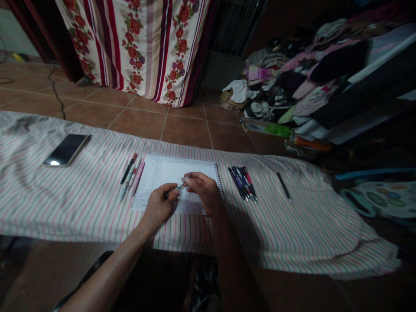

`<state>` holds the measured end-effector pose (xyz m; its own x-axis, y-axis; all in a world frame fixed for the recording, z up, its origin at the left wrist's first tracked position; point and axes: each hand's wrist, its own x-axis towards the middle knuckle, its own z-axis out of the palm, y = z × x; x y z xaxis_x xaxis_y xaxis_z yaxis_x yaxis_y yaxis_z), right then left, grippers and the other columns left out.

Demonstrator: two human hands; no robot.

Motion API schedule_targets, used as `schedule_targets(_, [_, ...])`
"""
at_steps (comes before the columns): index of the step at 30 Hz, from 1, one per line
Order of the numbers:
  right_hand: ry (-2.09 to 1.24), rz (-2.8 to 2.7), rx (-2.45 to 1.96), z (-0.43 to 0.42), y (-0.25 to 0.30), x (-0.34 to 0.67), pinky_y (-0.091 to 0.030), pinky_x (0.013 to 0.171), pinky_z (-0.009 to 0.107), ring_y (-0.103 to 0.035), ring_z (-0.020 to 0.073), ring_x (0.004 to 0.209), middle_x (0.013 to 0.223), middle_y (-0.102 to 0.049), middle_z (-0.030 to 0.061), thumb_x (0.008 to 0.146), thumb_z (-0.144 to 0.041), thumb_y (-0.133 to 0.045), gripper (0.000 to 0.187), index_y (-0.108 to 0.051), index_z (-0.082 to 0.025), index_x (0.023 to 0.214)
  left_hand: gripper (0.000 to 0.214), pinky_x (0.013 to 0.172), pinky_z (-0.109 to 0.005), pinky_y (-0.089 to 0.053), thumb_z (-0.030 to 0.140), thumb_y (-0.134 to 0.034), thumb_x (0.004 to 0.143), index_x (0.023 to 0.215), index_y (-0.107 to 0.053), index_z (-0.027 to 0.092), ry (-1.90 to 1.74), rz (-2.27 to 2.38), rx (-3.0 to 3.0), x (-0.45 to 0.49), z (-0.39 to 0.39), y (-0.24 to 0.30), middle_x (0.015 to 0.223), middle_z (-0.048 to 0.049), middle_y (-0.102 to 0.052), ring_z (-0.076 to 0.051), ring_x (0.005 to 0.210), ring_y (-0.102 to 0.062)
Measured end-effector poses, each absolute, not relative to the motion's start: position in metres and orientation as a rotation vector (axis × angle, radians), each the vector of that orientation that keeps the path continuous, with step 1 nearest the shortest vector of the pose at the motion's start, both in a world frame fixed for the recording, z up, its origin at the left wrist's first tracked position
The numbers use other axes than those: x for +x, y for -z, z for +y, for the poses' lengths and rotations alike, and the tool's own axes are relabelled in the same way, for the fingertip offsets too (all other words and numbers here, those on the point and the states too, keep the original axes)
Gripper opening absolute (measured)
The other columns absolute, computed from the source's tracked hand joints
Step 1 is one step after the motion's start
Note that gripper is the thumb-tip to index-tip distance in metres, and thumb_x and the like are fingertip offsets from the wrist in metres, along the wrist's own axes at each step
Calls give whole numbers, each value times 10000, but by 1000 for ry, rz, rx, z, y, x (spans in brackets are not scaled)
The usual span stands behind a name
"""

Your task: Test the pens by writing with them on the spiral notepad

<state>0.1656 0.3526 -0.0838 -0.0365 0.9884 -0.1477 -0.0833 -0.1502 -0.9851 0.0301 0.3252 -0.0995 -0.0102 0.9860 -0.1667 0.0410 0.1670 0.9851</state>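
Over a spiral notebook (188, 164) with writing on its pages, both hands meet on one slim pen (179, 185). My left hand (161, 200) is closed around its dark lower part. At the pale upper end, the fingers of my right hand (202, 188) are pinched together; whether a separate piece is between them is too small to tell. Several pens (132, 177) lie left of the notebook, one pink and one dark with an orange end. To the right lies a group of several dark pens (243, 184), and farther off a single black pen (284, 187).
A striped cloth (302, 234) covers the long low surface. A phone (67, 149) lies on its left part. Beyond are a tiled floor (185, 125), a flowered curtain (143, 52) and a heap of clothes (286, 82) at the right.
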Motion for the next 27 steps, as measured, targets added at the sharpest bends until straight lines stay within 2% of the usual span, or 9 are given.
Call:
schedule_targets(7, [-1360,-1104,-1241,352,85,166,-462,582,251,-601,141,645,650,-652,9,601,-324,-668,213,-654,-190,765,259,581,-258,-395,312,-592,673,851,-662,137,-1082,1329,1113,29,325,100,632,-10,-610,-128,566,-511])
schedule_targets(18, [-1352,-1140,-1225,354,87,167,-470,556,250,-624,148,634,660,-651,8,618,-326,-674,237,-644,-191,811,273,588,-265,-416,320,-594,672,867,-665,143,-1079,1370,1165,28,326,103,649,-22,-621,-143,587,-525])
schedule_targets(27, [-1318,-1197,-1231,354,90,169,-474,565,258,-618,151,631,641,-646,8,617,-310,-685,196,-647,-189,767,255,689,-292,-442,307,-580,708,890,-658,146,-1079,1378,1247,26,326,108,779,-60,-665,-171,703,-579])
